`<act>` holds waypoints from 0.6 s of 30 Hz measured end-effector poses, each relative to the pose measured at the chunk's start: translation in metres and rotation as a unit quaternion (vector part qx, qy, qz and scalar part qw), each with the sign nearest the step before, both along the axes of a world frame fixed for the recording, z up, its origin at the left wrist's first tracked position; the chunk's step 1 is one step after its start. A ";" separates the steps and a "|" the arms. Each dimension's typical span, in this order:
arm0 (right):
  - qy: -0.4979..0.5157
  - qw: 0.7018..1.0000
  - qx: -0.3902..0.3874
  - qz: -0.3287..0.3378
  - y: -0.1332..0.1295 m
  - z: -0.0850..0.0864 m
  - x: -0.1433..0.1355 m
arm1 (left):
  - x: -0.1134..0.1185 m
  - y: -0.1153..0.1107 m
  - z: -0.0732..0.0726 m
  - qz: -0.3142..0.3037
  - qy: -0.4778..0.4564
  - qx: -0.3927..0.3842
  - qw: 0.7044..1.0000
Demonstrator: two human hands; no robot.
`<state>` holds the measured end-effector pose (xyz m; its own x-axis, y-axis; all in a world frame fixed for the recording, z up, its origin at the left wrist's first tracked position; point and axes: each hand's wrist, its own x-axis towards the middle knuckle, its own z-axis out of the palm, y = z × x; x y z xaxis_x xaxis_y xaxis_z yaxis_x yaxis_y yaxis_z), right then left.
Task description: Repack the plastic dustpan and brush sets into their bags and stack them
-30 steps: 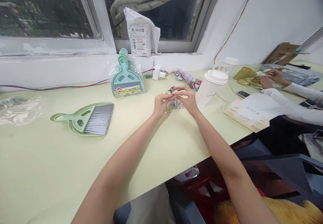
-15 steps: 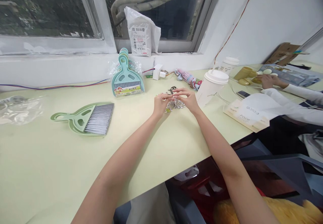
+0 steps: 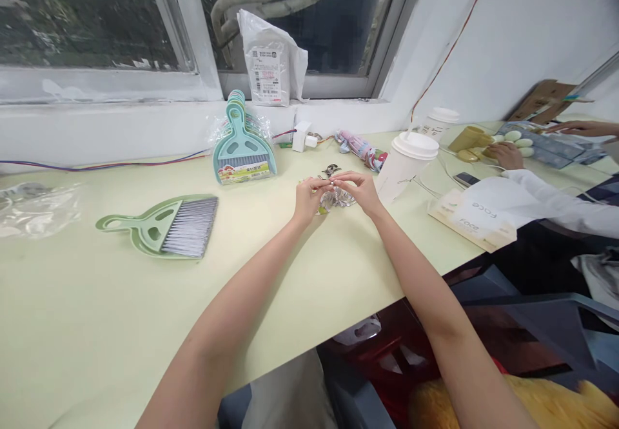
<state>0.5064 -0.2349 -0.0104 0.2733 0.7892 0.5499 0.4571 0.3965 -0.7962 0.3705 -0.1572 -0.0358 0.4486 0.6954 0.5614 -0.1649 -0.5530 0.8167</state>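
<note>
Over the table, my left hand [image 3: 309, 198] and my right hand [image 3: 362, 191] meet fingertip to fingertip. Both are closed in a pinch, and whatever lies between the fingers is too small to name. Just below them is a crinkled, shiny clear-and-silver wrapper [image 3: 342, 199], partly hidden by the hands. A small dark tangled thing [image 3: 331, 169] lies right behind the fingertips. To the left rests a green dustpan with a grey-bristled brush [image 3: 159, 226]. A white lidded cup [image 3: 403, 164] stands close to my right hand.
Several packaged dustpan sets [image 3: 244, 142] lean by the wall. Beside them are a white plug adapter [image 3: 302, 137] and a folded umbrella [image 3: 360, 148]. Clear plastic bags [image 3: 41, 206] lie far left. A paper bag [image 3: 476, 216] and another person's hand [image 3: 507, 155] are on the right.
My hands stay nearly in place, with the right fingers shifting slightly. At the right, the other person's hands have moved apart, one reaching farther back.
</note>
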 end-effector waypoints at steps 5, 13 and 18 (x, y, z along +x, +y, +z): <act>-0.001 1.000 -0.015 -0.001 -0.002 0.001 -0.001 | 0.000 0.001 -0.002 -0.003 -0.012 0.010 1.000; 0.059 0.997 -0.046 0.014 -0.002 -0.001 -0.004 | 0.000 0.001 -0.002 0.030 0.012 0.014 0.999; 0.090 0.994 -0.050 0.024 0.000 -0.003 -0.004 | 0.000 0.001 -0.003 0.048 0.012 0.025 0.998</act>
<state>0.5028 -0.2346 -0.0139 0.3208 0.8523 0.4131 0.2863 0.3285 -0.9001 0.3705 -0.1560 -0.0387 0.3946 0.7078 0.5860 -0.0902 -0.6048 0.7913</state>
